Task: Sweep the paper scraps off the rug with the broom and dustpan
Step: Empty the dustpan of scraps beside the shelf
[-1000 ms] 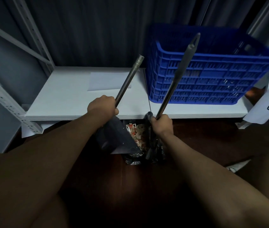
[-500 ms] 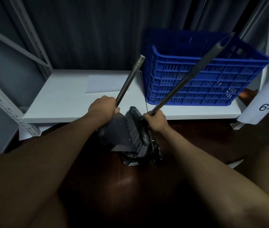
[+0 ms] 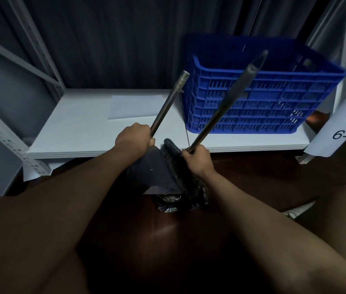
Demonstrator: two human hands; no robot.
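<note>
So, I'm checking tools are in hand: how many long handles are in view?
2. The dustpan handle is in the left hand; the broom handle is in the right hand, slanting across the blue crate. No others visible.

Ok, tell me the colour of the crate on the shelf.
Blue; the crate shows best in the head view.

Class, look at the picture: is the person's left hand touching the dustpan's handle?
Touching. The head view shows the left hand gripping the dustpan handle, fingers curled round its lower end.
</note>
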